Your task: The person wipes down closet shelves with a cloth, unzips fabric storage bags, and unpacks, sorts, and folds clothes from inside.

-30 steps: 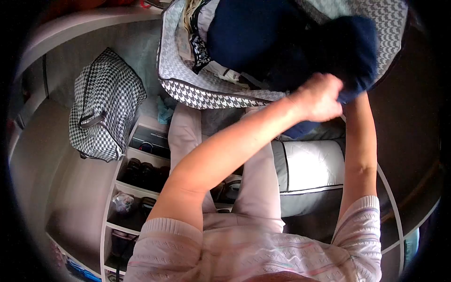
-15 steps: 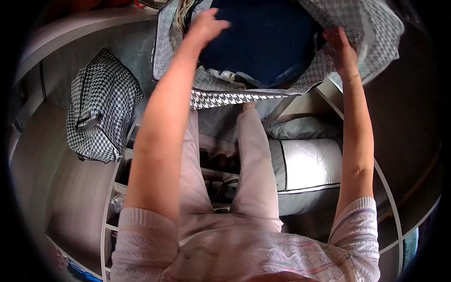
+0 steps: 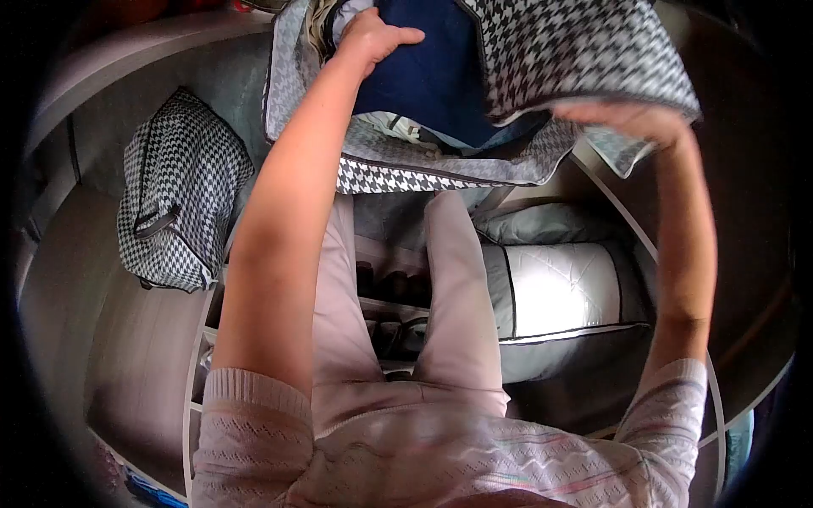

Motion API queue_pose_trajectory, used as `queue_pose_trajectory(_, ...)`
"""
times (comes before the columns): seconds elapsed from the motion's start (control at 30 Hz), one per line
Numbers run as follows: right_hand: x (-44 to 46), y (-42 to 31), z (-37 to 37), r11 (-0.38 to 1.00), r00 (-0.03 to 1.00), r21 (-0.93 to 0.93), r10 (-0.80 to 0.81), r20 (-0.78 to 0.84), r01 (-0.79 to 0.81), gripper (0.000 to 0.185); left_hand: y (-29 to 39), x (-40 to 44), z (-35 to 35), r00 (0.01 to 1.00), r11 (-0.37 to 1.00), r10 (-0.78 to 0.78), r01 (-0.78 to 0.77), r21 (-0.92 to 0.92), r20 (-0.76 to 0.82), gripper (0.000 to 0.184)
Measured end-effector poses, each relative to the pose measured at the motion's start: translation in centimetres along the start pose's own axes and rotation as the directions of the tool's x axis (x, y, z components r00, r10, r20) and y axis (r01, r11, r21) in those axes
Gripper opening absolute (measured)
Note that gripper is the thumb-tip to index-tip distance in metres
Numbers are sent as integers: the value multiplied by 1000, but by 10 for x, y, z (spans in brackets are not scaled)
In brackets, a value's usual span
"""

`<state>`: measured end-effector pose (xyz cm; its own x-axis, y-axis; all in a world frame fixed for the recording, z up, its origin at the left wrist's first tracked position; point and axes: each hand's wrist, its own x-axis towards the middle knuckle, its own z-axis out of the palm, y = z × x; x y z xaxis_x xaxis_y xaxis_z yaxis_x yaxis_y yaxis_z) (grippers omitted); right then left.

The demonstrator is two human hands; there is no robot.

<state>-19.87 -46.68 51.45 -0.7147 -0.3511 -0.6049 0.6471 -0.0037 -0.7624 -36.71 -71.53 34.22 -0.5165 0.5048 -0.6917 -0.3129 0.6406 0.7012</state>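
Observation:
A large houndstooth bag (image 3: 406, 173) lies open at the top, with dark blue fabric (image 3: 432, 76) and some pale and patterned cloth inside. Its flap (image 3: 576, 55) is folded over the right part of the blue fabric. My left hand (image 3: 373, 38) rests at the left side of the blue fabric, thumb stretched out to the right, fingers apart. Along the flap's lower edge lies my right hand (image 3: 635, 118), blurred, so its fingers and grip cannot be made out.
A second houndstooth bag (image 3: 182, 195) with a handle stands at the left. A grey storage bag with a white quilted panel (image 3: 563, 288) lies right of my legs. Shelf compartments with shoes (image 3: 398, 288) show between my legs.
The flap has come over the right part of the blue fabric, and my right hand has moved down and right along with it. My left hand has shifted only slightly.

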Motion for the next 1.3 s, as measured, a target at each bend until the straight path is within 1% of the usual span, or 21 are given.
queue_pose_trajectory(0.07, -6, -33, -48, 981, 971, -35, -194, -142, 191, 41, 5, -11, 8, 998, 991, 26, -19, -130, 53, 53)
queue_pose_trajectory(0.1, -13, -44, -94, 960, 927, -83, -281, -246, 269, 50, 6, -14, 13, 995, 978, 17, 5, -207, 103, 46)
queue_pose_trajectory(0.13, -7, -64, -103, 924, 762, 57, -276, -586, 379, 43, 8, -17, 17, 992, 971, 33, -3, -238, 123, 44)
queue_pose_trajectory(0.17, 1, -83, -104, 844, 508, 143, -168, -845, 517, 36, 11, -22, 22, 988, 963, 49, -8, -270, 146, 43)
queue_pose_trajectory(0.2, 4, -94, -104, 734, 208, 157, 22, -978, 660, 30, 16, -28, 27, 983, 952, 67, -13, -305, 169, 41)
queue_pose_trajectory(0.27, -4, -79, -85, 860, 490, 8, -283, -825, 510, 28, 36, -51, 40, 975, 933, 150, -84, -351, 165, 38)
queue_pose_trajectory(0.37, -12, -84, 41, 980, 721, 123, -27, -692, 155, 34, 55, -79, 74, 967, 956, 229, -202, -211, 110, 37)
queue_pose_trajectory(0.47, -6, -28, 104, 997, 607, 29, 70, -791, -76, 52, 114, -143, 83, 954, 958, 275, -283, 53, 122, 31)
queue_pose_trajectory(0.53, -31, 19, 118, 899, 536, 436, 355, -766, 28, 50, 116, -171, 117, 872, 881, 463, -473, 29, 158, 27)
queue_pose_trajectory(0.57, -36, 10, 127, 861, 454, 505, 427, -782, 59, 46, 120, -183, 122, 859, 894, 433, -449, -5, 272, 29)
queue_pose_trajectory(0.6, -39, 1, 132, 819, 367, 565, 498, -786, 97, 43, 123, -190, 127, 830, 906, 403, -423, -37, 385, 31)
queue_pose_trajectory(0.63, -50, 17, 127, 812, 444, 557, 441, -780, 171, 37, 123, -192, 136, 837, 908, 404, -417, -45, 369, 37)
queue_pose_trajectory(0.73, -55, 20, 120, 831, 285, 546, 502, -817, 101, 29, 118, -197, 150, 850, 899, 432, -435, -61, 302, 56)
queue_pose_trajectory(0.8, -62, 25, 115, 856, 358, 506, 443, -822, 103, 19, 118, -200, 148, 836, 868, 490, -493, -55, 248, 68)
queue_pose_trajectory(0.87, -69, 29, 119, 842, 413, 524, 435, -800, 128, 16, 117, -199, 137, 803, 915, 401, -371, -157, 440, 71)
queue_pose_trajectory(0.9, -70, 23, 128, 859, 352, 495, 426, -833, 132, 15, 114, -198, 130, 761, 930, 367, -299, -212, 535, 69)
queue_pose_trajectory(0.93, -84, 39, 126, 861, 408, 497, 417, -812, 110, 17, 111, -195, 123, 705, 941, 335, -220, -256, 626, 68)
queue_pose_trajectory(1.0, -105, 49, 135, 833, 357, 529, 450, -819, 165, 19, 88, -185, 118, 704, 909, 369, -135, -396, 608, 52)
queue_pose_trajectory(1.13, -144, 42, 150, 846, 291, 489, 424, -858, 211, 25, 30, -144, 90, 914, 947, 186, -69, -314, 361, 40)
queue_pose_trajectory(1.23, -180, 45, 162, 846, 259, 487, 431, -864, 217, 34, -5, -116, 75, 972, 992, 101, -114, 52, 211, 43)
queue_pose_trajectory(1.3, -189, 35, 168, 852, 220, 480, 438, -872, 209, 39, -19, -105, 82, 968, 901, 231, -252, 354, 102, 42)
